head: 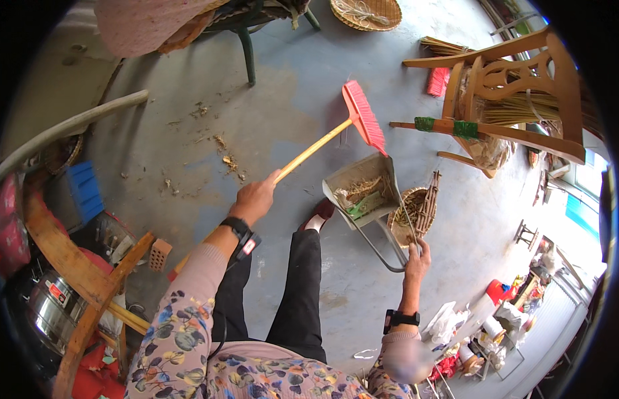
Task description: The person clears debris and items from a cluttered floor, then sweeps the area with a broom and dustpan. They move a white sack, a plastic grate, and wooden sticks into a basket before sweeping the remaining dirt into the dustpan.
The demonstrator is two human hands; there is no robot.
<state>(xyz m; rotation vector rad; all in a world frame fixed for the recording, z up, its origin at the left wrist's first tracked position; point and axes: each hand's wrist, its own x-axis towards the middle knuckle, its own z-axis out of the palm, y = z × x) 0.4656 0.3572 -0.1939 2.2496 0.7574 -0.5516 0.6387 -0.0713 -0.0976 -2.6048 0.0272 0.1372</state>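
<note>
My left hand (254, 199) grips the yellow handle of a broom (314, 148). Its pink bristle head (364, 117) is out ahead of me, with the lower bristle tips close to the dustpan's upper corner; whether they touch I cannot tell. My right hand (418, 257) is closed on the bent metal handle of a dustpan (334, 189). Inside the pan lie dry plant scraps (365, 187) and a flat green piece (366, 205). Crumbly debris (229, 160) is scattered on the grey floor (284, 119) to the left of the broom.
An oval wicker basket (396, 234) with sticks stands just beyond my right hand. A wooden chair (499, 127) is at the right, holding bundled stalks. Green chair legs (247, 57) and a round woven tray (366, 24) are ahead. A perforated brick (160, 255) sits left.
</note>
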